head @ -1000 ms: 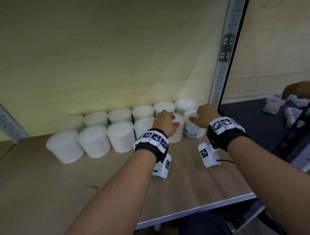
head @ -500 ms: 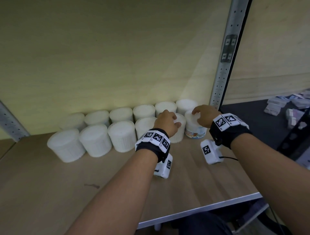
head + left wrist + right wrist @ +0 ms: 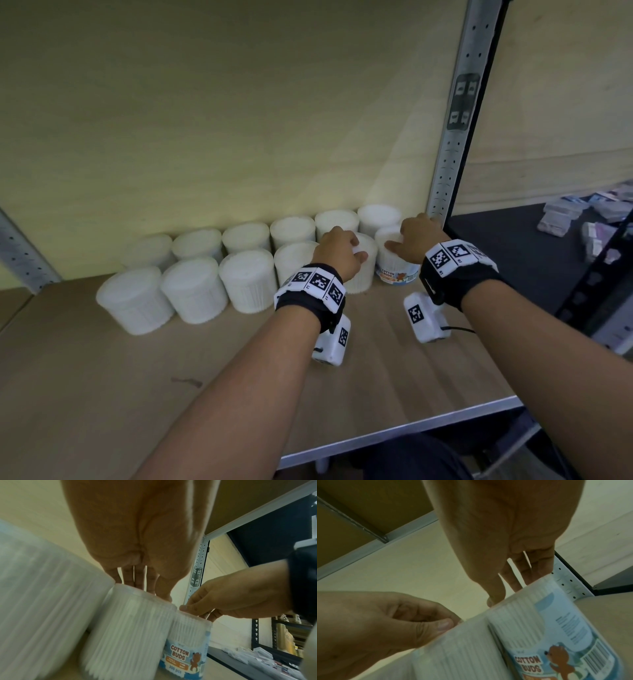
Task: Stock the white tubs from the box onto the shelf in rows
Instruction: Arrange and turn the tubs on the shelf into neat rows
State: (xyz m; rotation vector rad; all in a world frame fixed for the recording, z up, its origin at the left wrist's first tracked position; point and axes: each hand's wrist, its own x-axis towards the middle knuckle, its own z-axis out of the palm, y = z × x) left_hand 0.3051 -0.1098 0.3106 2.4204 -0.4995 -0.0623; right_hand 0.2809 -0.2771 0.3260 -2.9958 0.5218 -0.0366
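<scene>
Both hands, left (image 3: 337,251) and right (image 3: 419,236), pinch tub tops at the front row's right end on the shelf (image 3: 394,370); I judge placement underway, release next.

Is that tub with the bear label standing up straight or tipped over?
Upright. The labelled tub stands on its base on the shelf, its lettering level in the left wrist view, with the right hand gripping its top.

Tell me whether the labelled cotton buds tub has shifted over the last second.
No. The labelled tub stands at the same gap from the perforated upright as before, with the right hand gripping its top.
</scene>
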